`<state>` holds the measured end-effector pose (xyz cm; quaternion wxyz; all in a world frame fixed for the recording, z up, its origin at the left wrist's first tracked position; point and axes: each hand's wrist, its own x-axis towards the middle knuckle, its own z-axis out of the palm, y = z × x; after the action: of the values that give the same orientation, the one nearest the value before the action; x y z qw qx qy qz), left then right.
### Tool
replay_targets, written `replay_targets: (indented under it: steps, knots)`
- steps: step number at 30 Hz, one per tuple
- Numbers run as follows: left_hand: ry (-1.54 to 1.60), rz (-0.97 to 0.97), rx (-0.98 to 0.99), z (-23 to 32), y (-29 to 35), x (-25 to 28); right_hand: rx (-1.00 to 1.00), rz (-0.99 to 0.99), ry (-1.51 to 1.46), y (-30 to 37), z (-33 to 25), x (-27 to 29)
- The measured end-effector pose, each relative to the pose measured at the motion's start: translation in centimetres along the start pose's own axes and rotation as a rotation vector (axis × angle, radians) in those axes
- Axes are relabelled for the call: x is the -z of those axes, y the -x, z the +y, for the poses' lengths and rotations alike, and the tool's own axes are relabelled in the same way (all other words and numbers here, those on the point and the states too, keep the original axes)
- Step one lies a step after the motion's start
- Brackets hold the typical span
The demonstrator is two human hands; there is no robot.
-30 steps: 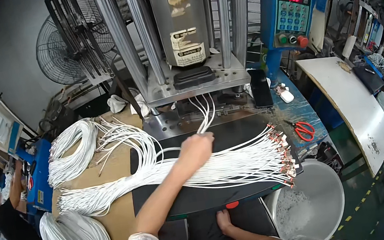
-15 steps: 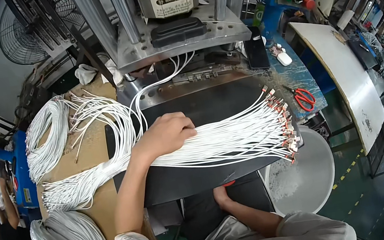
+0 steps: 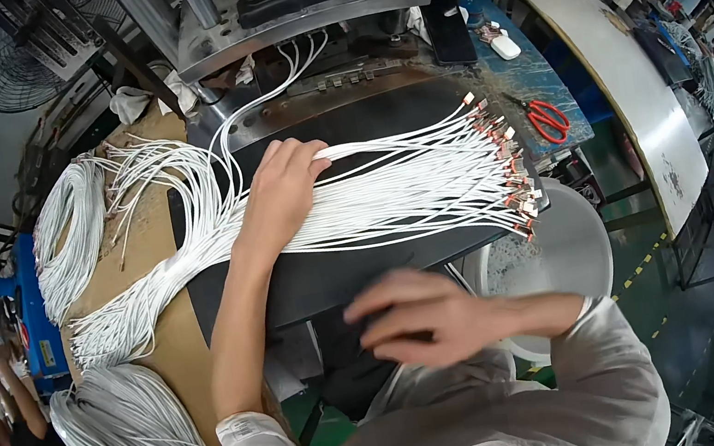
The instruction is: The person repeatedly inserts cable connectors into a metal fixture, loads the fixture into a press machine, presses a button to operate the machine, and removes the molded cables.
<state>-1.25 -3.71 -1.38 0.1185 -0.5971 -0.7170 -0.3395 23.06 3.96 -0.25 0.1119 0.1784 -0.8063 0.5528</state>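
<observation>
A wide bundle of white cables (image 3: 399, 193) lies fanned across the black board (image 3: 338, 277), its small metal plugs with orange-red parts (image 3: 515, 189) at the right end. My left hand (image 3: 281, 188) rests over the far side of the bundle. Its fingers are curled round a few cables, which run slightly apart from the others toward the plugs. My right hand (image 3: 428, 314) is in the air in front of the board's near edge, above my lap. Motion blurs it, but its fingers look apart, and I see nothing held.
Beyond the board stands a press (image 3: 295, 9), with several white cables leading into it. Coiled cables (image 3: 74, 235) and a thick cable hank (image 3: 138, 435) lie left. Red-handled cutters (image 3: 546, 120), a dark phone (image 3: 448, 31) and a pale bin (image 3: 578, 235) are right.
My right hand has risen from below the board's near edge into the open. My left hand has shifted to the bundle's far side, where a few cables now stand apart. The view has tilted downward.
</observation>
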Motion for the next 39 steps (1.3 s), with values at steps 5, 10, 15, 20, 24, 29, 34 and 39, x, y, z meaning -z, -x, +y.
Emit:
replay_targets:
  steps: [5,10,15,20,24,29,34,39]
  knots:
    - [0.037,0.322,0.061,1.0,-0.9,0.9,-0.087,0.236,0.780,-8.8,5.2,12.5]
    - [0.037,0.133,0.285,-0.4,-0.2,0.9,-0.509,-0.140,0.981,-9.3,8.4,20.8]
    - [0.137,0.018,0.294,-0.5,-0.6,1.2,-0.579,-0.448,0.774,-10.4,7.7,20.0]
    - [0.588,0.249,0.652,-1.9,0.5,1.8,-0.750,-0.511,0.496,-12.8,6.1,20.4]
    - [0.288,-0.060,0.466,-1.0,-0.1,1.0,-0.653,-0.521,0.257,-11.7,7.9,20.8]
    - [0.724,0.454,0.548,-2.1,-0.2,2.3,-0.584,-0.308,0.274,-10.5,8.2,19.9]
    - [1.105,-0.167,0.803,-3.2,-3.2,4.5,-0.637,0.102,-0.006,-6.2,7.3,25.0]
    - [1.331,-0.755,0.522,0.6,-8.7,0.3,-0.619,-0.002,-0.164,-3.9,5.5,29.6]
